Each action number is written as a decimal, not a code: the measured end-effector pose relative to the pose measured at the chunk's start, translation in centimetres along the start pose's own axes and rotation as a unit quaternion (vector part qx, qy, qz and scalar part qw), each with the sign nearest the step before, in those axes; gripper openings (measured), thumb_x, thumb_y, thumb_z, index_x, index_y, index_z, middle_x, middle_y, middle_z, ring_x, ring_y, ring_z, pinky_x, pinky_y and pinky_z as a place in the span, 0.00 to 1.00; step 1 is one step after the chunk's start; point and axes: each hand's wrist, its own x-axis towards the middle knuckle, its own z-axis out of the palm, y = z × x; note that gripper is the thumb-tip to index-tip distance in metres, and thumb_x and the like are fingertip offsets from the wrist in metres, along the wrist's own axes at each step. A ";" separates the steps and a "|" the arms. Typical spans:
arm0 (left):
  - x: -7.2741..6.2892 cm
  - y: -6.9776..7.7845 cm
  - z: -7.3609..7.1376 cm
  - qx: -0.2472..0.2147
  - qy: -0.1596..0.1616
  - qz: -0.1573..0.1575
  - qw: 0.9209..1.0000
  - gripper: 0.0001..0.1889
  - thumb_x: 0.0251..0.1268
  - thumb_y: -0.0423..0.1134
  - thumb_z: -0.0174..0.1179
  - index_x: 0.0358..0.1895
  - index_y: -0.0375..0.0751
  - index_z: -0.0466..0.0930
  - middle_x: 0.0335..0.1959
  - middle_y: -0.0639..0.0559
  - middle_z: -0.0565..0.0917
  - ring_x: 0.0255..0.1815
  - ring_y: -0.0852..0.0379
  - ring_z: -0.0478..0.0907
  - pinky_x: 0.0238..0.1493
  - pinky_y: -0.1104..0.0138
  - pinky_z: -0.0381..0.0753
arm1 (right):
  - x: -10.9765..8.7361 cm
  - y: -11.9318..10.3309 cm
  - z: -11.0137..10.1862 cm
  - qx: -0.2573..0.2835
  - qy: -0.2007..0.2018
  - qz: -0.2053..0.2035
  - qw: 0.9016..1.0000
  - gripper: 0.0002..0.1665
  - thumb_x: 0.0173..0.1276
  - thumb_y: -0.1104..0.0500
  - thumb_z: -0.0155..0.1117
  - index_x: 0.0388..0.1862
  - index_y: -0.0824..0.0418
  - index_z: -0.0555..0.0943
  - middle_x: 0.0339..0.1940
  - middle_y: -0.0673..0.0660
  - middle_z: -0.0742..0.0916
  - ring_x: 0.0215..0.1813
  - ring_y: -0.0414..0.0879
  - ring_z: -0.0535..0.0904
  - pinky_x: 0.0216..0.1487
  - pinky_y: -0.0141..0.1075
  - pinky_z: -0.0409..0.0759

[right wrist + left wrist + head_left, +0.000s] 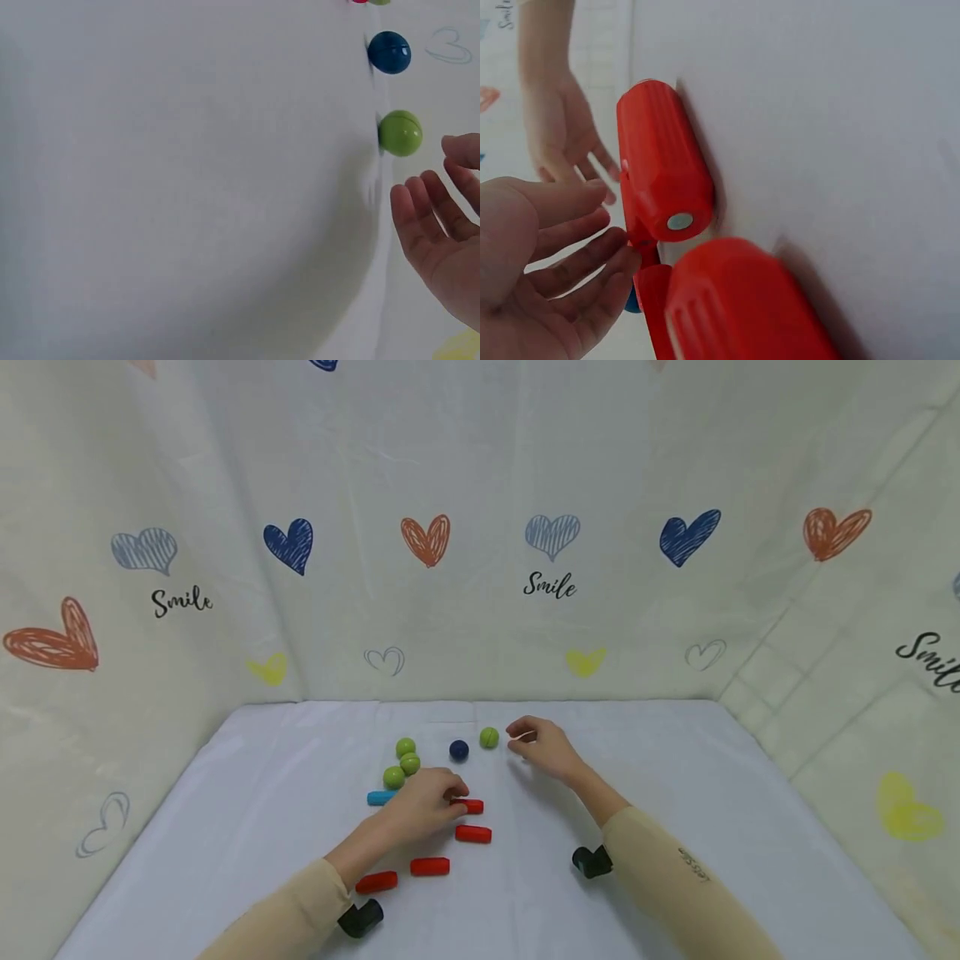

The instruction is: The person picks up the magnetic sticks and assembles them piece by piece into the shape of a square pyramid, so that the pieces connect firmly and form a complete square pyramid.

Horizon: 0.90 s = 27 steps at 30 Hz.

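My left hand (pixel 423 803) hovers over the left-centre of the table, fingers loosely bent with nothing gripped. Its fingertips overlap the nearest red rod (pixel 472 807) in the head view. In the left wrist view, a red rod (pixel 664 157) with a pale disc in its end lies just beyond those fingers. My right hand (pixel 546 748) is farther back, its relaxed fingers and thumb apart with a gap between them. A green ball (pixel 489 737) sits just left of its fingertips, and a dark blue ball (pixel 459 750) is beyond that.
More green balls (pixel 393 777) cluster behind my left hand, beside a light-blue rod (pixel 381 797) partly hidden by it. Other red rods (pixel 430 867) lie toward the front. Black cylindrical pieces (pixel 592 862) show by both sleeves. A heart-printed cloth (pixel 480 610) hangs behind the white table.
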 end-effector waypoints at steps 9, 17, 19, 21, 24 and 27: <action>0.1 0.0 0.0 0.019 -0.005 -0.005 1.000 0.11 0.66 0.35 0.70 0.50 0.40 0.87 0.39 0.57 0.85 0.40 0.59 0.79 0.45 0.68 0.83 | 1.3 -0.7 1.1 0.013 0.008 0.023 1.000 0.21 0.71 0.63 0.67 0.62 0.65 0.79 0.59 0.60 0.83 0.59 0.56 0.80 0.52 0.45 0.82; 0.4 -0.1 0.3 0.029 -0.013 0.000 0.999 0.10 0.66 0.34 0.71 0.49 0.41 0.88 0.37 0.57 0.84 0.38 0.62 0.78 0.43 0.70 0.82 | 2.5 -0.5 2.1 0.002 0.006 0.033 0.999 0.26 0.71 0.58 0.70 0.65 0.63 0.79 0.62 0.59 0.83 0.63 0.55 0.78 0.57 0.48 0.80; 0.5 -0.1 0.3 0.028 -0.012 0.006 1.000 0.10 0.66 0.34 0.71 0.48 0.42 0.88 0.36 0.58 0.85 0.37 0.62 0.78 0.43 0.70 0.82 | 2.7 -0.6 2.3 -0.001 0.006 0.035 0.999 0.27 0.70 0.57 0.71 0.65 0.63 0.79 0.62 0.59 0.83 0.63 0.55 0.78 0.57 0.48 0.80; 0.5 -0.1 0.4 0.022 -0.014 0.012 1.000 0.08 0.66 0.34 0.70 0.47 0.42 0.89 0.35 0.59 0.84 0.36 0.62 0.78 0.42 0.70 0.82 | 2.9 -0.6 2.5 -0.006 0.004 0.034 0.999 0.27 0.70 0.57 0.71 0.66 0.63 0.79 0.62 0.58 0.83 0.63 0.55 0.78 0.57 0.48 0.80; 0.5 -0.2 0.4 0.011 -0.017 0.016 1.000 0.07 0.66 0.34 0.70 0.46 0.43 0.89 0.34 0.62 0.84 0.35 0.63 0.77 0.41 0.71 0.81 | 3.1 -0.8 2.8 -0.012 0.004 0.029 1.000 0.27 0.69 0.57 0.72 0.65 0.62 0.80 0.62 0.58 0.83 0.62 0.55 0.78 0.58 0.48 0.80; 0.5 -0.2 0.4 -0.001 -0.021 0.011 1.000 0.06 0.67 0.34 0.70 0.45 0.44 0.88 0.32 0.64 0.83 0.34 0.64 0.76 0.40 0.71 0.80 | 3.3 -0.8 3.0 -0.020 0.003 0.023 1.000 0.26 0.69 0.58 0.72 0.65 0.62 0.81 0.61 0.58 0.84 0.62 0.55 0.79 0.58 0.48 0.80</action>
